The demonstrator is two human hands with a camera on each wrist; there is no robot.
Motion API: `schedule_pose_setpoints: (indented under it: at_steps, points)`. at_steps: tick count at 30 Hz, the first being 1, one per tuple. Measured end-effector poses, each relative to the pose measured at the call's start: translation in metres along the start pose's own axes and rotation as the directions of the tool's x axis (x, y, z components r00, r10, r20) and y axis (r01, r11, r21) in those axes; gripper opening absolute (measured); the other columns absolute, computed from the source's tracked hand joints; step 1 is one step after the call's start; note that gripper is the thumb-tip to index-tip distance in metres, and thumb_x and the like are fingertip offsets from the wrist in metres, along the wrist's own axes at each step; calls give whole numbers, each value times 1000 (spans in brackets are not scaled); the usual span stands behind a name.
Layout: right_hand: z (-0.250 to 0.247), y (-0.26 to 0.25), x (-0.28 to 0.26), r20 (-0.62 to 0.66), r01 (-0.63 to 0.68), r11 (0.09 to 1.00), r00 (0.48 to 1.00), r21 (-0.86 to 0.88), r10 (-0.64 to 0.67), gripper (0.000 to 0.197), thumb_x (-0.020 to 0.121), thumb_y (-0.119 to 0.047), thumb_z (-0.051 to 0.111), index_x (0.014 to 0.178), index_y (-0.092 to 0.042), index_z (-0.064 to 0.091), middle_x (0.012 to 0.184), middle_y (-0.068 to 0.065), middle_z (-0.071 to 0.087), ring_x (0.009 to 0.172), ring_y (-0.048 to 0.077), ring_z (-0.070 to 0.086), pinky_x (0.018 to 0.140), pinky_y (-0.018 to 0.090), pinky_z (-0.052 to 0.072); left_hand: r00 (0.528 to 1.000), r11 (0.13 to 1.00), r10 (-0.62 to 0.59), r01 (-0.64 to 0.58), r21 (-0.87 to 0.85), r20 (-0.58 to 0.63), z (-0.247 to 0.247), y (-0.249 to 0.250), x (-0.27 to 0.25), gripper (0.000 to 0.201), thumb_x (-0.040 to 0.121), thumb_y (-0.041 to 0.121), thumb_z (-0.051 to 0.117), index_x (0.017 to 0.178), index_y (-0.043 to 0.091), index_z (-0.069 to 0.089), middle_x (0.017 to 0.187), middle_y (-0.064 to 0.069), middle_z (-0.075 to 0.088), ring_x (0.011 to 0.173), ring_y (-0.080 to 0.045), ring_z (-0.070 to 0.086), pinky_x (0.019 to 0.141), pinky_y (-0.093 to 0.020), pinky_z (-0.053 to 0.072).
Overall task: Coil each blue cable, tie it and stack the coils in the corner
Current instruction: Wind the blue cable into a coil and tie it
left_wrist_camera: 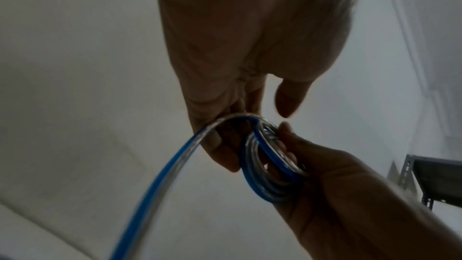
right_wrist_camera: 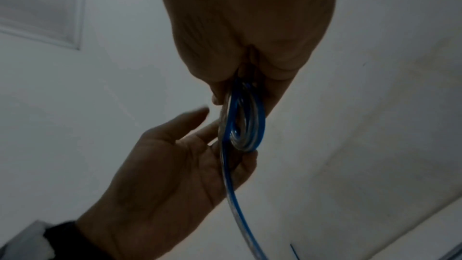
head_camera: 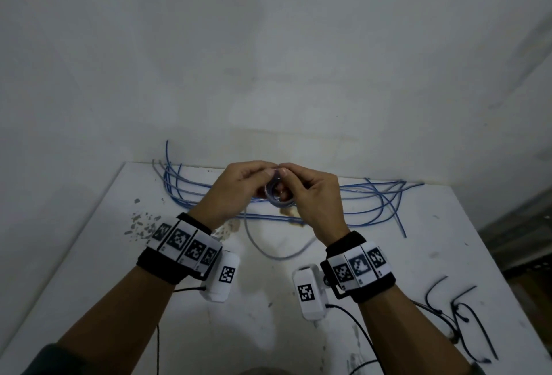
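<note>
Coil point(head_camera: 276, 192) mostly hidden btwn both hands, turn count unclear. Black ties point(head_camera: 457, 315) at table's point(head_camera: 388, 270) right edge blurred. Cable tail point(left_wrist_camera: 140, 195) cut off at bottom edge.

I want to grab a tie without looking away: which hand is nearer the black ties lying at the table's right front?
Right. The right hand is on the ties' side of the small blue cable coil, yet well behind them; the left hand grips the coil's far side.
</note>
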State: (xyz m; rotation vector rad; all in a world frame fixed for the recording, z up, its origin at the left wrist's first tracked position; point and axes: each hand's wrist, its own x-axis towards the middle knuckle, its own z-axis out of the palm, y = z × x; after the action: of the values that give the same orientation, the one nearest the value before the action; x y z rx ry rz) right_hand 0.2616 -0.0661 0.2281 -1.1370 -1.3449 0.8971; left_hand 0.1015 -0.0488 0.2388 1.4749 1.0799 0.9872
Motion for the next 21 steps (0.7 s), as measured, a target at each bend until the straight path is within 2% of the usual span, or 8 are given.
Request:
schedule_pose_setpoints:
  at_steps: [2, 4, 6, 9, 13, 15, 18, 21]
  points:
    - [3, 1, 1, -21, -39, 999, 999, 37, 40, 12, 93, -10, 66, 96, -8, 77, 71, 13, 73, 60, 10, 64, 63, 21, 53, 1000, 999, -26, 26, -37, 7, 4, -1, -1, 23, 92, 16, 66, 108, 1, 72, 96, -14, 75, 91, -26, 73, 87, -40, 58]
    - [3, 3, 0, -29, -101, 991, 994, 91, 104, 10, 92, -11, 68, 97, -9, 76, 70, 14, 73, 59, 13, 65, 64, 25, 55, 996, 991, -89, 90, -98, 19, 3, -4, -1, 34, 81, 20, 74, 110, 2, 72, 96, -16, 75, 92, -30, 73, 89, -45, 57]
    - [1, 4, -1, -20, -147, 981, 988, 124, 151, 10, 91, -12, 69, 97, -6, 74, 69, 13, 73, 59, 16, 66, 63, 28, 56, 991, 979, -130, 132, -153, 22, 4, -5, -2, 37, 79, 15, 76, 112, 0, 71, 96, -19, 75, 92, -33, 73, 88, -48, 57]
    - [-1, 8, 0, -89, -163, 979, 981, 119, 174, 19, 86, -18, 76, 98, -4, 71, 77, 10, 75, 69, 20, 71, 67, 30, 58, 985, 971, -148, 127, -203, -92, 10, -1, -2, 27, 82, 6, 75, 107, -2, 73, 91, -21, 75, 87, -34, 73, 83, -48, 59]
    - [-4, 14, -3, -120, -142, 987, 984, -76, 132, 28, 80, -36, 81, 93, -12, 74, 77, 1, 75, 71, 18, 72, 70, 39, 61, 945, 953, -166, 80, -291, -283, 15, 0, 1, 16, 80, 5, 77, 95, -1, 76, 85, -21, 75, 81, -37, 72, 79, -43, 61]
    - [-2, 15, -8, -109, -165, 984, 982, -72, 156, 26, 80, -32, 81, 95, -13, 75, 76, 1, 75, 70, 19, 73, 70, 44, 61, 929, 938, -205, 97, -332, -307, 19, -1, 1, 12, 79, 3, 77, 91, 0, 76, 85, -20, 75, 79, -32, 73, 77, -38, 61]
    - [0, 18, -12, -126, -144, 989, 983, -45, 137, 16, 80, -20, 80, 96, -14, 78, 80, 1, 77, 78, 22, 74, 75, 48, 60, 923, 896, -301, 188, -401, -240, 21, 0, -1, 13, 80, 2, 77, 92, -2, 74, 85, -19, 75, 79, -30, 73, 75, -34, 61]
    - [0, 17, -14, -127, -201, 973, 968, 116, 215, 24, 81, -7, 78, 105, -6, 76, 87, 5, 77, 83, 25, 74, 80, 46, 60, 907, 848, -377, 256, -465, -187, 16, 1, 1, 18, 81, 5, 76, 95, -5, 72, 88, -20, 75, 79, -27, 74, 69, -28, 60]
